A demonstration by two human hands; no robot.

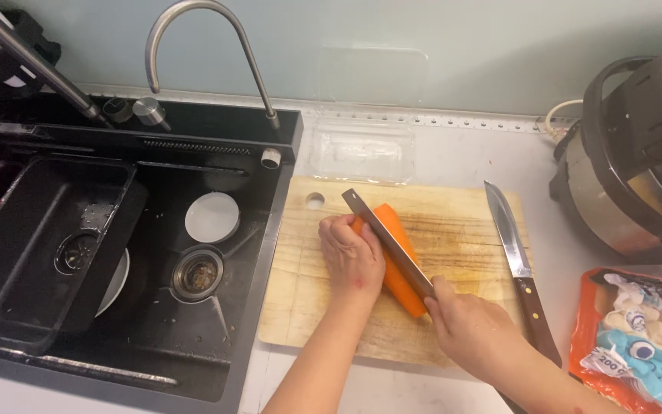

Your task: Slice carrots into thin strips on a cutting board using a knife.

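Two hands at work on one carrot point(401, 264), lying near the middle of the wooden cutting board point(300, 307). Right hand point(473, 330) closed tight round the handle of a cleaver point(385, 241), blade laid lengthwise along the top of the carrot, tip toward the board's far left corner with its round hole. Left hand point(352, 257) pressed down on the carrot's left flank, fingers curled over it, steadying. No loose slices or offcuts anywhere on the board; carrot apparently still in one piece, though any groove under the blade stays hidden. By judgement, cutting barely begun: blade placed for a lengthwise split, the whole length yet to be parted and everything after that still to do. Second knife point(519, 268) with a dark wooden handle idle on the board's right edge. Clear plastic tray point(362, 149) just behind the board, black sink point(139, 253) left of it, rice cooker point(637, 146) and a bag of frozen food point(641, 337) right of it on the pale table point(461, 149).
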